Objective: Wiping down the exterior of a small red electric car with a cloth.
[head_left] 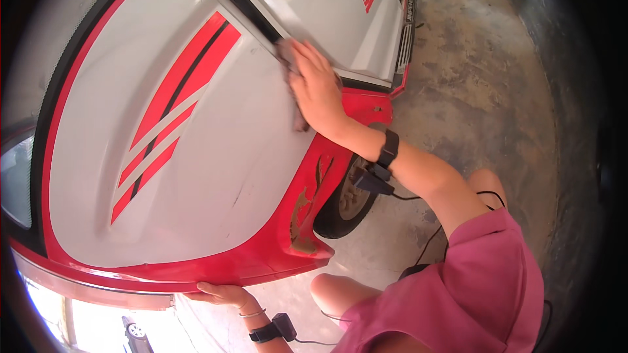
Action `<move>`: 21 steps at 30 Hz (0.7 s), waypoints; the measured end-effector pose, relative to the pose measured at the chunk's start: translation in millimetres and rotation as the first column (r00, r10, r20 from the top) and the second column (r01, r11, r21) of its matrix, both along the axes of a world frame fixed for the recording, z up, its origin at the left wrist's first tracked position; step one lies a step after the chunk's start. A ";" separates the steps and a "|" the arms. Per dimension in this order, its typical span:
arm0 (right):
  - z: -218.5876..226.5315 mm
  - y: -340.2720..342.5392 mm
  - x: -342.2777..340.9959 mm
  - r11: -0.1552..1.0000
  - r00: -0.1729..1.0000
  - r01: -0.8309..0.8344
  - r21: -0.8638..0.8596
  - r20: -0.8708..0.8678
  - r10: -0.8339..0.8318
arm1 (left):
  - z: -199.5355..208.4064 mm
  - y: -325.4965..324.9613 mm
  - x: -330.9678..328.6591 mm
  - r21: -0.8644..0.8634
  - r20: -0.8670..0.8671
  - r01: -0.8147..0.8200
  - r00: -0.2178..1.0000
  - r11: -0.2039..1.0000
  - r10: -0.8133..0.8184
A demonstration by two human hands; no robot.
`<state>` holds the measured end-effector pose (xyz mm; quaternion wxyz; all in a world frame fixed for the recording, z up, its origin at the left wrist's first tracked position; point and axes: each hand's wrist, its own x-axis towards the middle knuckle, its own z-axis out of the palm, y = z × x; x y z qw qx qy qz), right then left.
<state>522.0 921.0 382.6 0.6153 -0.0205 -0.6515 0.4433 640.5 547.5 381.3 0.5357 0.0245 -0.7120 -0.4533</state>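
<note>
Single head-worn fisheye view — steeply downward, close over a white-and-red car door [196,157] and concrete floor [484,91].

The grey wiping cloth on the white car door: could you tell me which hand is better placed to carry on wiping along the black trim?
Right. The right hand already presses the grey cloth beside the black trim; the left hand grips the door's red lower edge.

The right hand [317,85] reaches far out with its arm stretched, fingers flat and pressed down. The left hand [222,295] stays low, fingers curled up.
</note>
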 end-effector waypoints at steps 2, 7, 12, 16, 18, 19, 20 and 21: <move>40.7 -1.5 5.2 0.997 0.997 -0.025 0.070 -0.074 0.031 | 0.9 0.7 -0.1 -0.023 0.009 0.007 1.000 1.000 -0.007; 55.7 4.4 -4.4 0.977 0.966 0.110 0.182 -0.249 -0.063 | -0.7 -2.4 -3.9 -0.015 -0.034 -0.057 0.998 0.998 0.057; -4.8 22.5 -16.1 0.982 0.979 0.016 0.188 -0.202 0.023 | -1.4 -3.4 -3.0 -0.013 -0.003 -0.098 0.995 0.995 0.098; -51.6 31.0 -13.5 0.968 0.986 -0.041 0.248 -0.147 0.079 | 0.6 2.2 -1.8 0.047 0.022 -0.164 0.986 0.985 0.163; -77.2 39.7 -12.4 0.971 0.992 -0.041 0.233 -0.103 0.067 | 1.5 9.3 -2.3 0.008 0.013 -0.162 0.987 0.987 0.162; -91.2 43.4 -12.0 0.973 0.996 -0.039 0.228 -0.063 0.055 | -0.2 6.8 -4.6 -0.003 0.020 -0.163 0.986 0.987 0.163; -105.2 46.8 -11.6 0.975 0.997 -0.039 0.218 -0.054 0.052 | -2.2 1.2 -7.4 0.000 0.024 -0.148 0.989 0.989 0.148; -113.8 44.4 -11.5 0.995 1.000 -0.015 0.096 0.022 0.013 | -1.8 -3.1 -6.1 0.013 0.020 -0.140 0.990 0.990 0.140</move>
